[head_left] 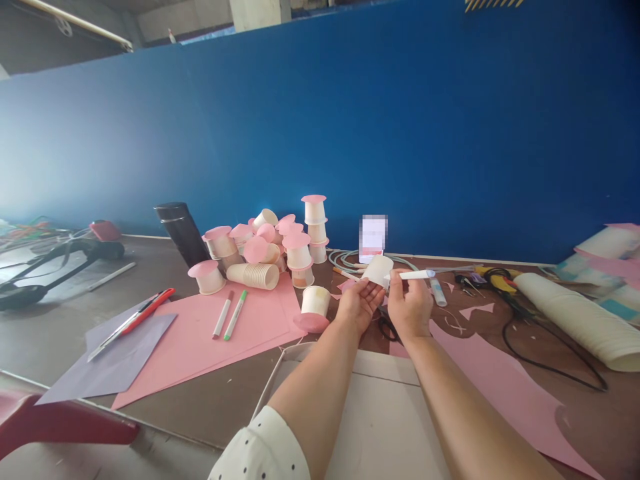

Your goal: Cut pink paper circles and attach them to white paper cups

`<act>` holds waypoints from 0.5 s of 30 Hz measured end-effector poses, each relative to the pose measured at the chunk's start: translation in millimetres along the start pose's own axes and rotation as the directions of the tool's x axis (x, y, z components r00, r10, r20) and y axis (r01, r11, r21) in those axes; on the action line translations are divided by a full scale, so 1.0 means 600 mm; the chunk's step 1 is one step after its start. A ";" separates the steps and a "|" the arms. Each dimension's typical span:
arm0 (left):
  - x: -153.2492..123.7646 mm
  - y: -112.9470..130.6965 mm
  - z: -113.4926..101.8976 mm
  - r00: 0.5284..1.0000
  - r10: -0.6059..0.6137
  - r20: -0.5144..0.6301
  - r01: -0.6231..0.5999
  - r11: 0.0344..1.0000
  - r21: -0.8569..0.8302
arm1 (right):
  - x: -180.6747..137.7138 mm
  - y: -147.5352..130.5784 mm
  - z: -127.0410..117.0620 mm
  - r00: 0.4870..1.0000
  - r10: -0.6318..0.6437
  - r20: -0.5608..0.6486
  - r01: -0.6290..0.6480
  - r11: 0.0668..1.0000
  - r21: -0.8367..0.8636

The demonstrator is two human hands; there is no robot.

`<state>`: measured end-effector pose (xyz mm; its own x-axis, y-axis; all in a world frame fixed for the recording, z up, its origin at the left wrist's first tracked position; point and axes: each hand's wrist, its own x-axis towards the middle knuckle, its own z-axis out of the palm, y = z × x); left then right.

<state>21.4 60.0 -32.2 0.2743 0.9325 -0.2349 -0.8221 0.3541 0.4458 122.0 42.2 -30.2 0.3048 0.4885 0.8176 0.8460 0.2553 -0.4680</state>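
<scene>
In my left hand [360, 305] is a white paper cup [378, 269], tipped on its side with the fingers beneath it. My right hand [411, 308] grips a white marker [417, 275], its tip at the cup's right side. Whether the tip touches the cup, I cannot tell. A cup with a pink paper disc [312, 323] stands just left of my left wrist. Beyond it are several cups with pink discs, some in a stack [317, 232]. A nested row of cups [253, 275] lies on its side there.
A white box [385, 407] lies under my forearms. Pink sheets [200, 340], two markers [230, 317] and a red utility knife [145, 313] are left. A phone-like screen [372, 237] leans on the blue wall. Right are pink scraps, black cable [555, 373] and long nested cups [580, 327].
</scene>
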 end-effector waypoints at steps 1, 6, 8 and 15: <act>0.000 0.000 0.000 1.000 -0.001 -0.001 0.001 1.000 0.000 | 0.000 -0.001 -0.001 1.000 0.000 -0.003 0.000 1.000 0.005; 0.000 0.001 0.001 1.000 -0.009 -0.018 0.009 1.000 -0.007 | 0.003 -0.005 -0.004 0.998 0.009 -0.063 -0.006 0.999 0.040; 0.001 0.001 0.000 1.000 -0.008 -0.022 0.008 1.000 -0.012 | 0.004 -0.005 -0.004 0.997 0.029 -0.077 -0.024 0.998 0.057; 0.003 -0.001 -0.001 1.000 0.000 -0.010 0.000 0.999 -0.033 | 0.005 -0.006 -0.005 0.997 0.057 -0.055 -0.053 0.996 0.068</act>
<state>21.8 61.5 -33.3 0.2694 0.9317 -0.2436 -0.8382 0.3514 0.4171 121.0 40.3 -25.2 0.3763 0.4559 0.8066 0.7969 0.2848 -0.5327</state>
